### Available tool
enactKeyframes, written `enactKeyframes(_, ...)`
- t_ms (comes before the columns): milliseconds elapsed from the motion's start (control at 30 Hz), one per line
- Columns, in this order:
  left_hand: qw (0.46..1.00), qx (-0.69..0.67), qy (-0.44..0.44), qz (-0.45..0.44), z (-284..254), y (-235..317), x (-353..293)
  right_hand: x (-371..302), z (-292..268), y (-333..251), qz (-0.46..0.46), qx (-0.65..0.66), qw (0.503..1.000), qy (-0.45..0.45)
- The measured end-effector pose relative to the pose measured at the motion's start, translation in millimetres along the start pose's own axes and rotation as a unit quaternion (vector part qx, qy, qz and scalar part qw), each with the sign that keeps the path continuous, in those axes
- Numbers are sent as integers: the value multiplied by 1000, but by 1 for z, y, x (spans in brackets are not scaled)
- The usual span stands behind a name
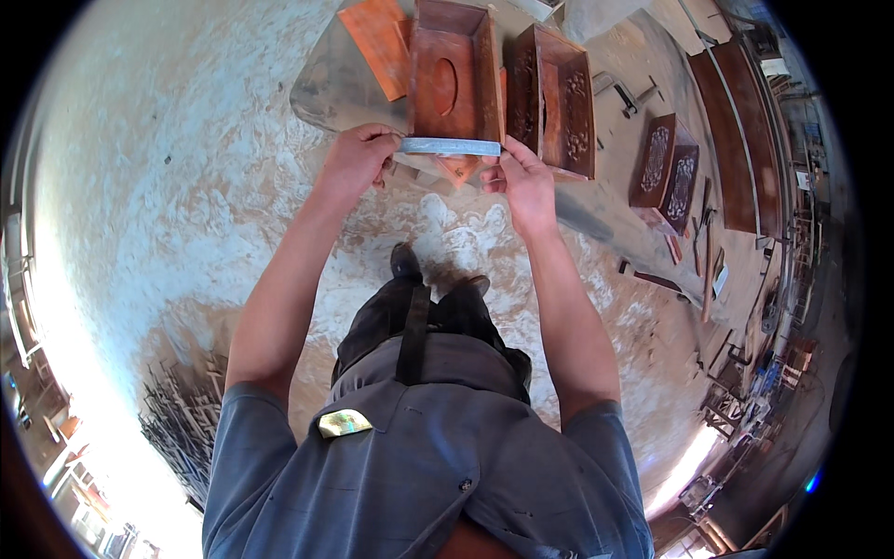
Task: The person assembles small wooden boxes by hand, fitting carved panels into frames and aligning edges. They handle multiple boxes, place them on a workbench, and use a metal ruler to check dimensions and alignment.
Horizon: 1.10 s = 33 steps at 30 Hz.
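A flat, narrow pale-blue strip (pixel 451 146) stretches across the near edge of an open reddish-brown wooden box (pixel 495 88). Its exact kind I cannot make out. My left hand (pixel 356 166) pinches the strip's left end between thumb and fingers. At the other end, my right hand (pixel 526 184) grips it close to the box's near right corner. An oval shape shows on the box's inner panel. Orange-brown wooden boards (pixel 377 48) lie to the left of the box, and a smaller orange piece (pixel 458 170) shows below the strip.
Right of the box stands a second dark wooden box (pixel 570 112) with carved sides. A clamp (pixel 629 96), a small carved box (pixel 663 175) and long brown boards (pixel 736 140) lie farther right. Dark metal pieces (pixel 177 419) are heaped on the floor at lower left.
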<state>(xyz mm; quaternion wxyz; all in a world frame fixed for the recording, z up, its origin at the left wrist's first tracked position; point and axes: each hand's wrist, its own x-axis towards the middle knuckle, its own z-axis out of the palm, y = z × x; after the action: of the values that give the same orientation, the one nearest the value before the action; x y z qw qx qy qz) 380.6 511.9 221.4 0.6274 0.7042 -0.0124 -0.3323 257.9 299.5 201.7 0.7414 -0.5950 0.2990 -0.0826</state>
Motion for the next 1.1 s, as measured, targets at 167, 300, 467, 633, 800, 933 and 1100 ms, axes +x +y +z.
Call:
enactKeyframes(167, 1000, -17, -5, 7, 0, 0, 1, -1, 0, -1, -3, 4, 1000, -7)
enactKeyframes(300, 1000, 8, 5, 6, 1, 1, 0, -1, 0, 2, -13, 22, 1000, -12)
enactKeyframes(467, 1000, 2, -14, 9, -1, 0, 0, -1, -5, 7, -32, 24, 999, -25)
enactKeyframes(633, 1000, 10, -16, 5, -2, -1, 0, -2, -6, 12, -48, 29, 998, -42)
enactKeyframes(800, 1000, 13, 10, 17, 1, -2, 0, 1, -6, 18, -60, 36, 996, -56)
enactKeyframes(933, 1000, 11, 0, 20, 4, -2, -1, 3, -8, 19, -60, 24, 996, -54)
enactKeyframes(1100, 1000, 9, -3, 22, 5, -3, -1, 2, -7, 18, -59, 9, 997, -44)
